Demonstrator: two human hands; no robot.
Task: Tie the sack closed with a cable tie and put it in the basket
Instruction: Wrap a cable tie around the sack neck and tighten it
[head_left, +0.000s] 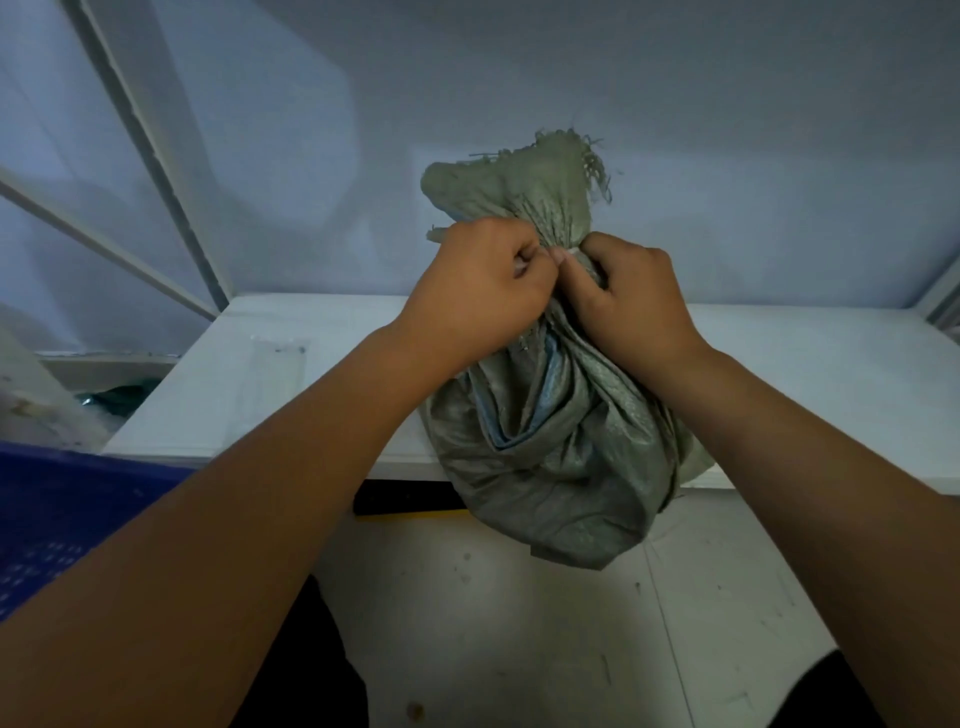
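Counter (779, 364) front edge holds the sack (545, 457); my left grip (478, 296) pinches the cable tie (570, 252), my right grip (628, 296) pinches the sack's neck. I judge cinching comes next: a steady pull.

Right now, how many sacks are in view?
1: a green woven sack on the white ledge, neck gripped by left hand and right hand. A dark bundle far left might be another.

Most of cable tie (571, 251) hidden between left hand (483, 291) and right hand (631, 296) at sack (561, 441) neck; blue basket (62, 514) cut off at left of view.
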